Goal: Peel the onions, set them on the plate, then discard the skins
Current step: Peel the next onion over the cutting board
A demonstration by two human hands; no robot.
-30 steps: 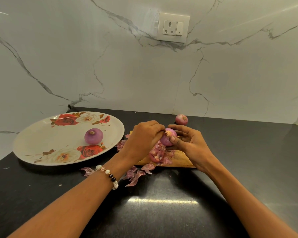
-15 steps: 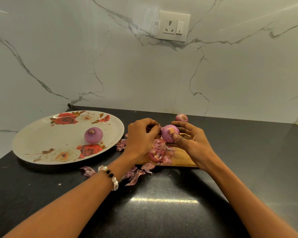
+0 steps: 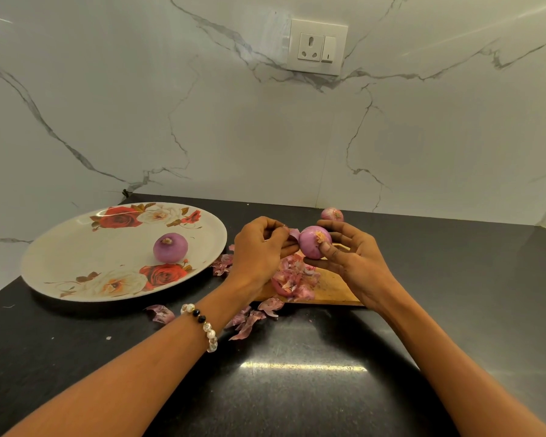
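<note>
Right hand: the right hand (image 3: pixel 349 260) holds the onion (image 3: pixel 315 242) above the board (image 3: pixel 331 287), thumb curled over its near side by the root end, fingers wrapped behind.
Left hand: the left hand (image 3: pixel 259 249), just left of the held onion, pinches a strip of skin (image 3: pixel 294 234) between curled fingertips; the strip's far end meets the onion's left side.
Held onion: purple and mostly bare, root tuft facing the camera, raised clear of the board.
Skins: a heap of skins (image 3: pixel 292 279) lies straight below the grip on the board; more scraps spill off its left and near edges onto the counter (image 3: pixel 297 389), toward the left wrist.
Plate: the plate (image 3: pixel 76 257), flowered, sits well left of the grip, its right rim near the left hand.
Peeled onion: a peeled onion (image 3: pixel 170 247) rests on the plate, right of its centre.
Third onion: an unpeeled onion (image 3: pixel 332 214) sits on the counter just behind the right hand's fingers.
Bracelet: a bead bracelet (image 3: pixel 202 326) circles the left wrist.
Wall: a socket (image 3: pixel 317 47) is high above the grip on the marble wall.
</note>
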